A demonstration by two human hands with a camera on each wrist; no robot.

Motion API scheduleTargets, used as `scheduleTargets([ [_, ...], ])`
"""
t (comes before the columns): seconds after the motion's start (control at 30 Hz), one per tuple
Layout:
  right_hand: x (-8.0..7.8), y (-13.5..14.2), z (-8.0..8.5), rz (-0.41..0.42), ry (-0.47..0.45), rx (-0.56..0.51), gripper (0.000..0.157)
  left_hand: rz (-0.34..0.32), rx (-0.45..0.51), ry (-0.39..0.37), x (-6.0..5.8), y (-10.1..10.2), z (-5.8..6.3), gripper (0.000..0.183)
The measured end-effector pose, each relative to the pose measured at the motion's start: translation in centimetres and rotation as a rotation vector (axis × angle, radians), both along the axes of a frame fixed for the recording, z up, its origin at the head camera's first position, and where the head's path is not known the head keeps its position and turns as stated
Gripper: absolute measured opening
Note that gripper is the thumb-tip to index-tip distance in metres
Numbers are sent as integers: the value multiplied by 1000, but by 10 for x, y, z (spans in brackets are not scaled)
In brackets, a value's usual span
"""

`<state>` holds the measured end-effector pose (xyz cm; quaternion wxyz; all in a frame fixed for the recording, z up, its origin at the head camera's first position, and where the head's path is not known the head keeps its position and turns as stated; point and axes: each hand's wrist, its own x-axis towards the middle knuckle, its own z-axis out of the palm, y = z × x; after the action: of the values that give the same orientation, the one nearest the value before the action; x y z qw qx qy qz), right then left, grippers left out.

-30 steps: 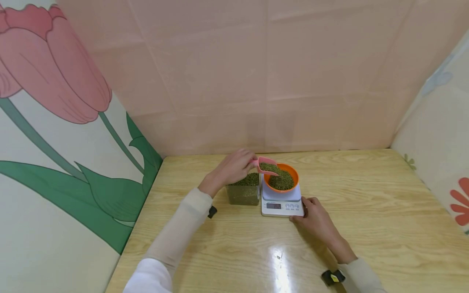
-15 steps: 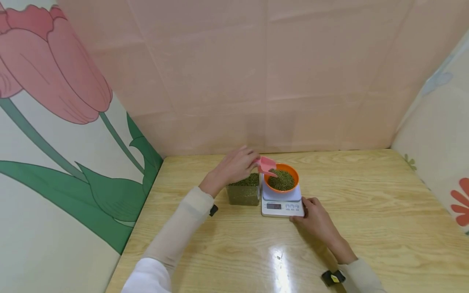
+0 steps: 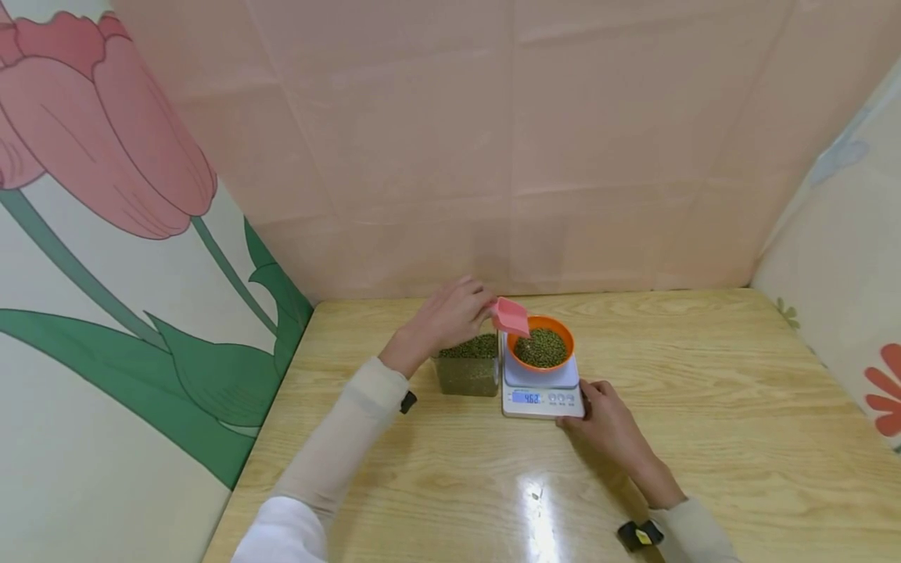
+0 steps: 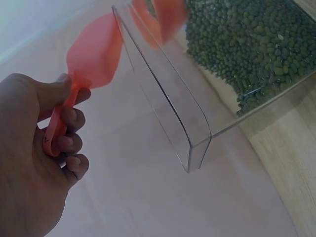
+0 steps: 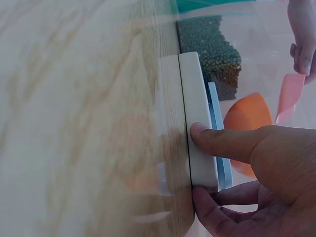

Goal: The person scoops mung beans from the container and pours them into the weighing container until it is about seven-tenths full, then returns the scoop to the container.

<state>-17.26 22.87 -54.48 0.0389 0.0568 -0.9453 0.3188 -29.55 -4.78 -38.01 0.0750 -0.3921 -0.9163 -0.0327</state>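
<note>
My left hand (image 3: pixel 450 317) pinches the handle of a pink scoop (image 3: pixel 511 317). The scoop is tilted at the left rim of an orange bowl (image 5: pixel 247 116), and no beans show in it. Green mung beans (image 3: pixel 542 348) fill much of that bowl, which sits on a white kitchen scale (image 3: pixel 542 410). The scale's display (image 3: pixel 525 397) is lit with blurry digits. With thumb and fingers, my right hand (image 3: pixel 612 430) grips the scale's front right corner. In the left wrist view, my fingers (image 4: pixel 71 143) curl round the scoop's handle.
A clear container (image 3: pixel 468 379) of mung beans stands just left of the scale, under my left hand. Behind the wooden table (image 3: pixel 704 375) rises a pink-covered wall (image 3: pixel 422 156). Flower-printed panels (image 3: pixel 91 313) flank the sides.
The scoop, full of beans a second ago, has tipped over the bowl and its beans have gone in. The scale's display has lit up. My right hand has stayed in place.
</note>
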Motion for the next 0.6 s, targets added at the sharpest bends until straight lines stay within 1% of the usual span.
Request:
scheduleTargets([
  [0.13, 0, 0, 0, -2, -5, 3, 84, 6, 7, -5, -1, -3, -1, 36],
  [0.33, 0, 0, -1, -3, -9, 0, 84, 23, 69, -48, -3, -10, -3, 41],
  [0.6, 1, 0, 0, -4, -17, 4, 85, 15, 118, -84, -3, -22, 1, 39],
])
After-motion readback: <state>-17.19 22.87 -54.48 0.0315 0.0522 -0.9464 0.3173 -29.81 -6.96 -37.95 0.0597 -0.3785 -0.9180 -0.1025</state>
